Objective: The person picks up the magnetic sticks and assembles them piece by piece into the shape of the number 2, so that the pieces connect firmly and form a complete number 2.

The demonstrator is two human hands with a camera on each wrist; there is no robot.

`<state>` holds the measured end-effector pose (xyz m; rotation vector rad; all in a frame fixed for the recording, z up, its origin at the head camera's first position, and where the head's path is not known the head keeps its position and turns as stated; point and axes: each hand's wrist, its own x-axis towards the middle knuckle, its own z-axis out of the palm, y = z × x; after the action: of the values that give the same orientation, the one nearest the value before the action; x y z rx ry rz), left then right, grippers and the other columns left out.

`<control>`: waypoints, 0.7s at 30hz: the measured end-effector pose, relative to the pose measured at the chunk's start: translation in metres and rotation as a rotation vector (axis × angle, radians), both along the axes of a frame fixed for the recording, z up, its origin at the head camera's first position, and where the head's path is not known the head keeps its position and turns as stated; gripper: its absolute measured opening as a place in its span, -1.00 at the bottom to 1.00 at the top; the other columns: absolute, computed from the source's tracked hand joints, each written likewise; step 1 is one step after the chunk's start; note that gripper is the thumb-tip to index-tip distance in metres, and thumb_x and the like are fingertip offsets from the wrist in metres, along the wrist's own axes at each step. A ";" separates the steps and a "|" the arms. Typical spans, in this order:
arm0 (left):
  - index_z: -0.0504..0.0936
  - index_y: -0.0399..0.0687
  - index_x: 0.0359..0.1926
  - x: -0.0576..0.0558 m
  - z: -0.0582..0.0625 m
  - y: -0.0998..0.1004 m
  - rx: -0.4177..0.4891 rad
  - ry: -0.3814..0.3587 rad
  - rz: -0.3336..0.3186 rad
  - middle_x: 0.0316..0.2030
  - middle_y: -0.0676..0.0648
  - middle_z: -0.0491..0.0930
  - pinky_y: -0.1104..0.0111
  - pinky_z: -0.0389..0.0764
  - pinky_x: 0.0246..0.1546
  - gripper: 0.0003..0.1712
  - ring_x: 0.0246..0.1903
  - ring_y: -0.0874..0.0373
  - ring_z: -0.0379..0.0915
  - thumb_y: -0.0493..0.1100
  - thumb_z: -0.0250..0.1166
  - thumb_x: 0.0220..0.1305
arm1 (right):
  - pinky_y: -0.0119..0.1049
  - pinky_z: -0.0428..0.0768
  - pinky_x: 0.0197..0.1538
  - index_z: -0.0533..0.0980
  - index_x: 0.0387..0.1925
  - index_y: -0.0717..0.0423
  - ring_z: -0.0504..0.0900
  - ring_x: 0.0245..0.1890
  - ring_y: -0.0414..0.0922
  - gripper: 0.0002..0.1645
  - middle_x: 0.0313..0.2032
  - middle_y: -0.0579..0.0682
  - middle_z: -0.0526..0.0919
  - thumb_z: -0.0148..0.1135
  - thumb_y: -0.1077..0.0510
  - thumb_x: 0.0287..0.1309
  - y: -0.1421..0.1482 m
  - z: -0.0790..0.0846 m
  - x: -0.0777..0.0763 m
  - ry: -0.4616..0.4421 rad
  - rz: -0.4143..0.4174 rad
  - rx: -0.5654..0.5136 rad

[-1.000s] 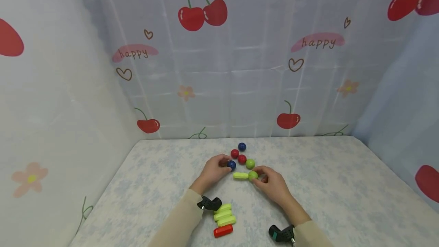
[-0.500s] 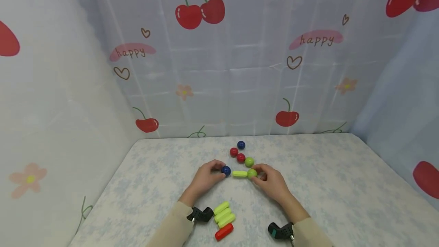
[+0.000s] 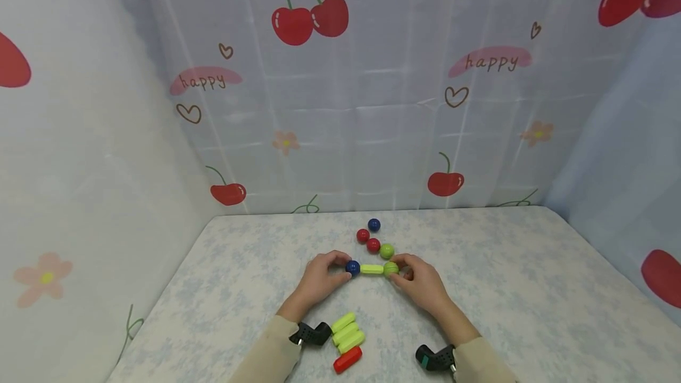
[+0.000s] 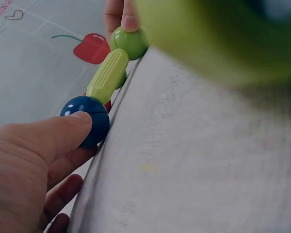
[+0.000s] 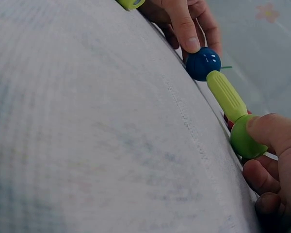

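Blue ball (image 3: 352,267) pinched by left fingers (image 4: 63,133), green ball (image 3: 391,268) by right fingers (image 5: 269,127); crooked push could pop rod (image 3: 372,269) toward counter (image 3: 479,265) far edge.

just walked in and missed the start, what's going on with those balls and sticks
Someone's left grip pinches a blue ball and the right grip a green ball, with a yellow-green stick in line between them, touching both. Farther off lie two red balls, another blue ball and another green ball. On the near side lie three yellow-green sticks and a red stick.
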<state>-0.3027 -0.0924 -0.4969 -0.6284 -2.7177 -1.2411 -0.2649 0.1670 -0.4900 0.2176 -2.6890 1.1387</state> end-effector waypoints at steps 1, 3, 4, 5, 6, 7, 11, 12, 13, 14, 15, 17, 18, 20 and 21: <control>0.64 0.18 0.02 0.000 -0.001 0.000 -0.006 0.007 0.003 -0.13 0.15 0.70 0.11 0.44 0.14 -0.68 -0.01 0.16 0.53 -0.05 0.42 0.25 | -0.41 0.42 -0.37 0.61 0.05 0.01 0.43 -0.46 -0.29 -0.60 -0.11 -0.04 0.70 0.43 0.08 0.16 0.000 0.000 0.000 0.002 0.002 0.002; 0.64 0.18 0.02 0.000 -0.001 0.000 -0.013 0.013 0.008 -0.12 0.16 0.70 0.13 0.44 0.12 -0.68 -0.01 0.17 0.52 -0.05 0.42 0.25 | -0.41 0.42 -0.36 0.60 0.06 0.00 0.44 -0.45 -0.28 -0.59 -0.10 -0.04 0.70 0.43 0.06 0.17 0.000 0.000 0.000 0.001 0.005 0.005; 0.64 0.19 0.02 0.000 -0.001 0.000 -0.015 0.014 0.010 -0.11 0.16 0.70 0.13 0.44 0.11 -0.68 -0.01 0.17 0.51 -0.04 0.42 0.25 | -0.41 0.42 -0.37 0.60 0.06 0.00 0.43 -0.45 -0.28 -0.59 -0.10 -0.04 0.70 0.43 0.06 0.17 0.000 0.000 0.000 0.001 0.004 0.007; 0.64 0.19 0.02 0.001 -0.001 0.000 -0.017 0.016 0.012 -0.11 0.16 0.69 0.13 0.44 0.11 -0.69 -0.02 0.17 0.51 -0.04 0.42 0.25 | -0.41 0.42 -0.37 0.60 0.06 0.00 0.43 -0.45 -0.28 -0.59 -0.10 -0.03 0.70 0.43 0.06 0.17 0.000 0.000 0.001 0.001 0.003 0.010; 0.64 0.19 0.02 0.001 -0.001 0.000 -0.019 0.019 0.015 -0.11 0.16 0.69 0.12 0.40 0.13 -0.68 -0.01 0.17 0.51 -0.04 0.42 0.24 | -0.41 0.41 -0.37 0.61 0.06 -0.01 0.43 -0.46 -0.28 -0.59 -0.09 -0.04 0.70 0.43 0.05 0.17 -0.001 0.000 0.001 0.001 0.002 0.013; 0.64 0.19 0.01 0.001 -0.001 0.000 -0.022 0.019 0.017 -0.11 0.16 0.69 0.10 0.35 0.16 -0.68 -0.01 0.17 0.51 -0.04 0.42 0.24 | -0.41 0.41 -0.37 0.61 0.06 -0.01 0.43 -0.46 -0.27 -0.58 -0.09 -0.04 0.70 0.43 0.05 0.16 -0.001 -0.001 0.001 -0.001 0.001 0.015; 0.63 0.19 0.04 0.004 0.001 0.001 -0.024 0.018 0.016 -0.08 0.13 0.70 -0.04 0.14 0.25 -0.64 0.02 0.13 0.50 -0.04 0.43 0.22 | -0.41 0.39 -0.39 0.61 0.08 -0.03 0.41 -0.48 -0.27 -0.56 -0.09 -0.05 0.70 0.44 0.03 0.15 -0.002 -0.001 0.001 -0.003 0.000 0.027; 0.62 0.20 0.06 0.004 0.002 0.001 -0.028 0.017 0.014 -0.07 0.12 0.71 -0.07 0.09 0.26 -0.62 0.03 0.12 0.50 -0.04 0.43 0.22 | -0.41 0.38 -0.40 0.61 0.08 -0.04 0.40 -0.48 -0.27 -0.56 -0.09 -0.06 0.70 0.44 0.03 0.15 -0.002 -0.001 0.001 -0.002 0.000 0.029; 0.62 0.21 0.08 0.005 0.002 0.001 -0.029 0.017 0.010 -0.05 0.12 0.71 -0.09 0.06 0.28 -0.61 0.05 0.11 0.49 -0.04 0.43 0.22 | -0.41 0.38 -0.40 0.61 0.08 -0.04 0.40 -0.48 -0.27 -0.56 -0.09 -0.06 0.69 0.44 0.03 0.16 -0.003 -0.001 0.001 -0.002 -0.001 0.032; 0.62 0.21 0.10 0.005 0.003 0.001 -0.030 0.022 0.005 -0.04 0.11 0.72 -0.11 0.05 0.30 -0.60 0.07 0.10 0.50 -0.05 0.43 0.23 | -0.41 0.38 -0.40 0.61 0.07 -0.04 0.40 -0.48 -0.27 -0.57 -0.10 -0.06 0.69 0.44 0.03 0.16 -0.003 -0.001 0.001 -0.001 -0.002 0.035; 0.62 0.22 0.11 0.005 0.003 0.001 -0.035 0.026 0.000 -0.03 0.11 0.72 -0.13 0.04 0.32 -0.59 0.10 0.09 0.50 -0.05 0.42 0.24 | -0.41 0.37 -0.41 0.61 0.07 -0.04 0.40 -0.48 -0.27 -0.57 -0.10 -0.06 0.69 0.44 0.03 0.15 -0.003 -0.001 0.001 0.000 -0.004 0.038; 0.63 0.23 0.12 0.006 0.004 0.001 -0.042 0.031 -0.005 -0.01 0.11 0.72 -0.14 0.01 0.37 -0.59 0.14 0.08 0.50 -0.05 0.41 0.25 | -0.41 0.37 -0.40 0.61 0.07 -0.03 0.39 -0.48 -0.27 -0.57 -0.11 -0.06 0.69 0.44 0.03 0.15 -0.003 0.000 0.001 0.007 -0.006 0.045; 0.64 0.22 0.12 0.006 0.005 0.001 -0.044 0.034 -0.007 -0.01 0.10 0.72 -0.15 0.01 0.38 -0.60 0.16 0.07 0.50 -0.05 0.41 0.25 | -0.41 0.37 -0.40 0.61 0.07 -0.03 0.39 -0.48 -0.27 -0.57 -0.11 -0.06 0.68 0.44 0.03 0.15 -0.003 0.000 0.001 0.012 -0.007 0.049; 0.65 0.21 0.11 0.006 0.006 0.001 -0.043 0.039 -0.009 -0.01 0.10 0.72 -0.15 0.00 0.40 -0.62 0.17 0.06 0.51 -0.05 0.40 0.26 | -0.42 0.37 -0.41 0.62 0.06 -0.01 0.39 -0.49 -0.27 -0.57 -0.13 -0.05 0.68 0.44 0.03 0.15 -0.004 0.001 0.001 0.025 -0.008 0.055; 0.65 0.20 0.10 0.006 0.006 0.001 -0.045 0.041 -0.009 -0.01 0.10 0.72 -0.15 0.00 0.41 -0.62 0.17 0.06 0.51 -0.04 0.40 0.26 | -0.42 0.36 -0.41 0.62 0.06 0.00 0.38 -0.49 -0.28 -0.57 -0.13 -0.06 0.68 0.44 0.04 0.15 -0.003 0.001 0.001 0.035 -0.007 0.058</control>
<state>-0.2968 -0.0910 -0.4911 -0.6640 -2.7192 -1.1592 -0.2643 0.1637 -0.4889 0.2346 -2.6924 1.0458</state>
